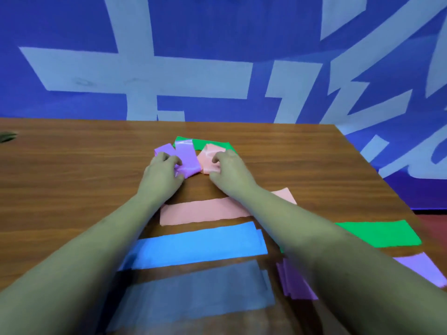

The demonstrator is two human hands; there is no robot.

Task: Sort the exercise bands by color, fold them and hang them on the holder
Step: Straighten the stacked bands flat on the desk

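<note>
Hands work at a small heap far out on the wooden desk (72, 177). Left hand (162, 175) curls its fingers round the crumpled purple band (187, 160). Right hand (229, 172) pinches the crumpled pink band (208, 154) with bent fingers. The far green band (212, 144) lies flat just behind them. Nearer lie the flat pink band (205, 211), blue band (198, 245) and grey band (193, 291), with the near green band (377, 233) and near purple band (297, 284) on the right.

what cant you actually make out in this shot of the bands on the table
Holder: nowhere in the head view.
Near purple rubber bands: right forearm crosses them; one strip or two, unclear.
Near flat green rubber band: left end under that forearm.
Far green rubber band: largely covered by the crumpled purple band and crumpled pink band.
Dark shape, left edge: blurred, cut off.
</note>
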